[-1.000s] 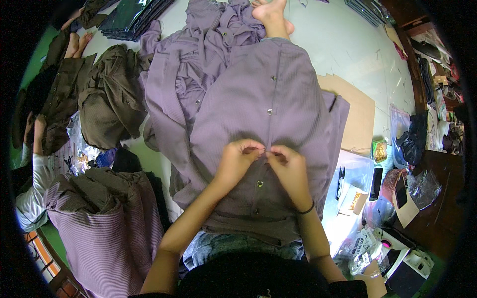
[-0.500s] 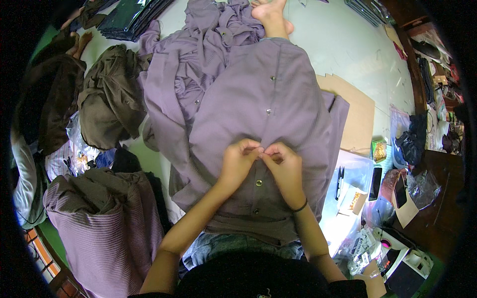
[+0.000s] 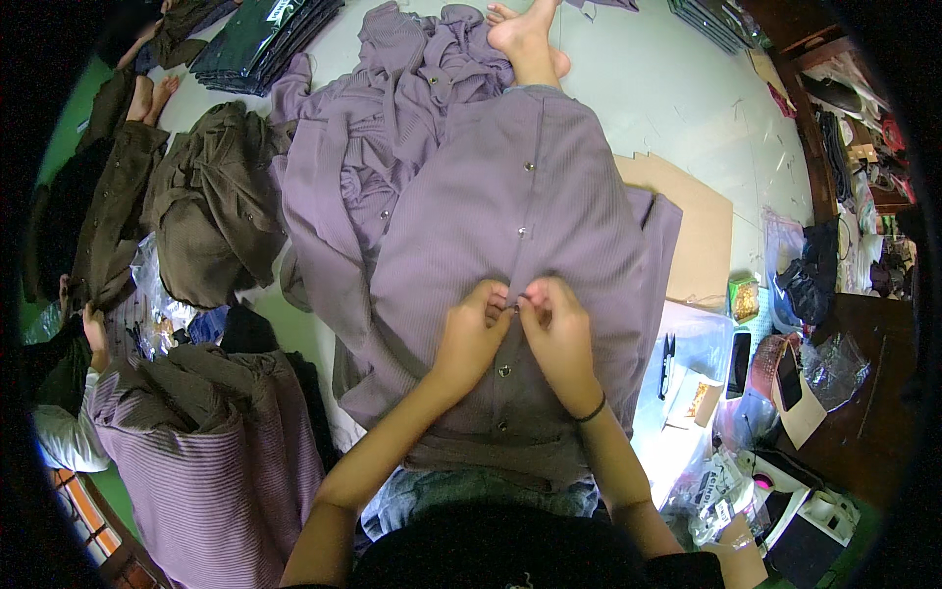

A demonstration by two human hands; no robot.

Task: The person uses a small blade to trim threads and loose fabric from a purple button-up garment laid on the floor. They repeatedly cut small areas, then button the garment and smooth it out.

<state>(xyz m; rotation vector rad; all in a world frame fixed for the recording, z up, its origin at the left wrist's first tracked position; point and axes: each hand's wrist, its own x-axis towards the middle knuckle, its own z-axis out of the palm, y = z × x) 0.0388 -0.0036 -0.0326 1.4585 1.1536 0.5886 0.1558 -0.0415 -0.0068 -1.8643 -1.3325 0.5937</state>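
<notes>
A mauve ribbed shirt (image 3: pixel 442 216) is spread over my outstretched legs, its button placket running down the middle. Shiny round buttons dot the placket, one button (image 3: pixel 529 167) far up and another button (image 3: pixel 504 371) just below my hands. My left hand (image 3: pixel 471 339) is closed, thumb and fingertips pinching the placket's edge. Opposite it, my right hand (image 3: pixel 559 339) pinches the same strip from the other side. A small dark button (image 3: pixel 516 308) shows between the two sets of fingertips; which fingers touch it is hard to make out.
A brown garment (image 3: pixel 211 216) lies left, behind a mauve ribbed bundle (image 3: pixel 206 471). Another person's hand (image 3: pixel 95 329) is at the far left. Packed dark clothes (image 3: pixel 260 44) are stacked at the back. To the right are cardboard (image 3: pixel 692 231), thread snips (image 3: pixel 667 365) and a phone (image 3: pixel 740 363).
My fingertips have moved slightly apart, and the button between them now shows. At the far left, the other person's hand has come into view on dark cloth.
</notes>
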